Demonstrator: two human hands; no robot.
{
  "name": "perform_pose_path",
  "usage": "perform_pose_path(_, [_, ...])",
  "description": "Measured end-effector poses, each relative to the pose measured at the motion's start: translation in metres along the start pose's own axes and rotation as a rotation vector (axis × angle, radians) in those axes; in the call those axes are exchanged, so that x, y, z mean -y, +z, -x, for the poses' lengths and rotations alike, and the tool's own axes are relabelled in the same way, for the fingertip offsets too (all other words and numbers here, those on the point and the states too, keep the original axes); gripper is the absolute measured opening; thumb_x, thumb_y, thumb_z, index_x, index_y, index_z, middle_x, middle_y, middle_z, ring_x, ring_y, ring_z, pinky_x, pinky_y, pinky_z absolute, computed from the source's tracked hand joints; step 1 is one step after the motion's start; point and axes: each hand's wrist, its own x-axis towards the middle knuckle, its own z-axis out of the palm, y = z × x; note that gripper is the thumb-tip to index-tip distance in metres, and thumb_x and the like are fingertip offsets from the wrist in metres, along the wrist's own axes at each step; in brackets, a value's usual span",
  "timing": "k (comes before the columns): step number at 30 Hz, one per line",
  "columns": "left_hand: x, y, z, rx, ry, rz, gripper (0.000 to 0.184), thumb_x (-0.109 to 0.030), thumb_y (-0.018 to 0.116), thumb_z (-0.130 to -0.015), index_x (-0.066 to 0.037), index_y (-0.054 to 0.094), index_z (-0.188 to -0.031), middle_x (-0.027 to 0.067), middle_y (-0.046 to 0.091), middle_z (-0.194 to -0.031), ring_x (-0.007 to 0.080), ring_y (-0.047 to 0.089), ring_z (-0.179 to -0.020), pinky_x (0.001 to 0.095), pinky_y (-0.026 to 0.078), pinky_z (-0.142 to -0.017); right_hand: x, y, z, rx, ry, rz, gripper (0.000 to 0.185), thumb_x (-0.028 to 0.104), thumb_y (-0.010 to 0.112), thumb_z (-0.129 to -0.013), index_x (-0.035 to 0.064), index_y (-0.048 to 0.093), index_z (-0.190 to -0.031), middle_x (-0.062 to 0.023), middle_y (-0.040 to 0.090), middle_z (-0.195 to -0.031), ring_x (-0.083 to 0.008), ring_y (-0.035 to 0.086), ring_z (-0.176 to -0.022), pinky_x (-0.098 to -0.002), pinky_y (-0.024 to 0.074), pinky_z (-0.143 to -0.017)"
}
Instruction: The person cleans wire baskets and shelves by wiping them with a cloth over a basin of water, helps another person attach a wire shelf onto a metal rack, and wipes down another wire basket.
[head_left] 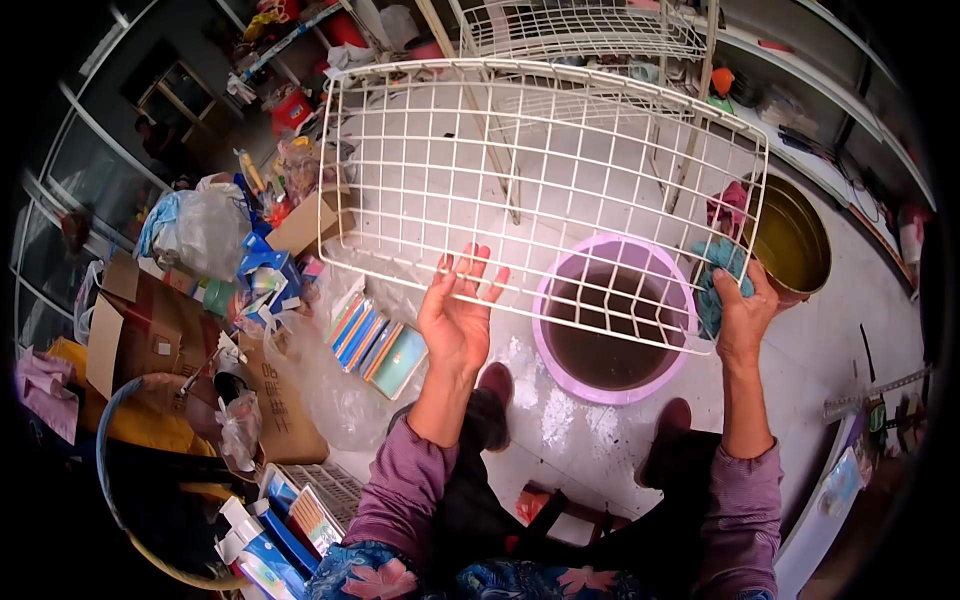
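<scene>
A white wire rack (pixel 540 190) is held up in front of me, tilted, above the floor. My left hand (pixel 458 310) supports its lower edge from below, fingers spread and some tips showing through the mesh. At the rack's right end, my right hand (pixel 745 310) is closed on a teal cloth (pixel 712 290), pressed against the wires. Below and behind the rack stands a purple basin (pixel 560 370) of dark water. A round metal bucket (pixel 800 235) with yellowish liquid is beyond my right hand, with a pink cloth (pixel 727 208) at its rim.
Cardboard boxes (pixel 150 335), plastic bags (pixel 205 232) and packaged goods crowd the left. A stack of colourful booklets (pixel 375 340) lies left of my left hand. Wire shelving (pixel 585 35) stands ahead, and a person (pixel 165 145) is at the far left. Shelves run along the right.
</scene>
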Motion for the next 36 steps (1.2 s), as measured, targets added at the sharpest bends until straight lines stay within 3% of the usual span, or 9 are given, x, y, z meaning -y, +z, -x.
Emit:
perform_pose_path(5, [0.016,-0.007,-0.016,-0.183,-0.024,0.046,0.023,-0.018,0.051,-0.092,0.001,0.047,-0.103,0.0193,0.053,-0.112,0.037,0.046,-0.119,0.049,0.038,-0.104,0.017,0.016,0.016,-0.087,-0.207,0.141,0.023,-0.001,0.063,-0.071,-0.0045,0.059,-0.093,-0.0071,0.052,-0.082,-0.0165,0.051,-0.075,-0.0259,0.0412,-0.071])
perform_pose_path(12, [0.022,-0.011,-0.026,-0.302,-0.13,0.12,0.024,-0.027,0.039,-0.098,-0.003,0.038,-0.104,0.0231,0.048,-0.119,0.0429,0.046,-0.117,0.0623,0.038,-0.097,0.036,0.019,0.027,-0.149,-0.359,0.194,0.036,-0.001,0.068,-0.066,-0.0075,0.054,-0.099,-0.0122,0.053,-0.09,-0.0225,0.053,-0.08,-0.0291,0.0433,-0.075])
perform_pose_path(17, [0.018,-0.016,-0.029,-0.292,-0.103,0.195,0.025,-0.028,0.039,-0.097,-0.006,0.036,-0.108,0.027,0.046,-0.119,0.0433,0.045,-0.114,0.0592,0.039,-0.096,0.042,0.016,0.028,-0.089,-0.359,0.121,0.035,0.003,0.072,-0.068,-0.0073,0.056,-0.098,-0.0111,0.053,-0.088,-0.0198,0.053,-0.079,-0.0278,0.0431,-0.073])
perform_pose_path(21, [0.007,-0.018,-0.032,-0.258,-0.064,0.323,0.028,-0.029,0.041,-0.095,-0.004,0.037,-0.107,0.0269,0.046,-0.112,0.0398,0.048,-0.105,0.0569,0.042,-0.093,0.038,0.013,0.019,0.039,-0.146,-0.027,0.033,0.011,0.077,-0.069,-0.003,0.061,-0.093,-0.0029,0.055,-0.082,-0.0107,0.051,-0.074,-0.0238,0.0424,-0.069])
perform_pose_path(23, [0.003,-0.005,-0.03,-0.315,-0.005,0.285,0.029,-0.029,0.042,-0.095,-0.002,0.037,-0.106,0.0268,0.046,-0.111,0.0394,0.048,-0.102,0.0569,0.042,-0.092,0.041,0.01,0.018,0.233,0.172,-0.167,0.033,0.014,0.079,-0.069,0.0004,0.062,-0.093,-0.0003,0.057,-0.079,-0.009,0.053,-0.069,-0.0221,0.0435,-0.065])
perform_pose_path(27, [-0.009,0.002,-0.023,-0.375,0.084,0.174,0.033,-0.028,0.041,-0.095,0.002,0.037,-0.107,0.0291,0.044,-0.113,0.0427,0.048,-0.102,0.0598,0.043,-0.092,0.052,-0.032,0.008,0.375,0.464,-0.172,0.032,0.011,0.078,-0.068,-0.0005,0.062,-0.093,-0.0054,0.063,-0.08,-0.0113,0.059,-0.066,-0.0234,0.0488,-0.061])
perform_pose_path(31, [-0.009,0.004,-0.016,-0.283,0.184,0.073,0.038,-0.032,0.043,-0.095,0.002,0.037,-0.111,0.0292,0.045,-0.11,0.041,0.05,-0.1,0.0594,0.043,-0.093,0.11,-0.034,0.02,-0.089,0.111,-0.376,0.03,0.005,0.071,-0.073,-0.0042,0.061,-0.1,-0.0101,0.064,-0.085,-0.0157,0.063,-0.07,-0.0246,0.0506,-0.065])
perform_pose_path(33, [-0.009,0.005,-0.014,-0.179,0.222,0.005,0.039,-0.033,0.044,-0.095,0.002,0.038,-0.111,0.0292,0.046,-0.108,0.0407,0.05,-0.101,0.058,0.044,-0.094,0.134,-0.013,0.026,0.017,-0.125,-0.33,0.028,0.002,0.067,-0.074,-0.0041,0.062,-0.1,-0.0096,0.065,-0.089,-0.0163,0.064,-0.077,-0.0259,0.051,-0.07])
perform_pose_path(36, [-0.004,0.012,-0.006,-0.16,0.182,-0.012,0.038,-0.036,0.043,-0.095,-0.002,0.04,-0.111,0.0254,0.05,-0.105,0.036,0.052,-0.097,0.0527,0.046,-0.091,0.137,0.074,0.023,0.153,-0.842,-0.053,0.03,0.0,0.063,-0.072,-0.0021,0.062,-0.103,-0.0087,0.064,-0.1,-0.0192,0.062,-0.088,-0.0285,0.0494,-0.078])
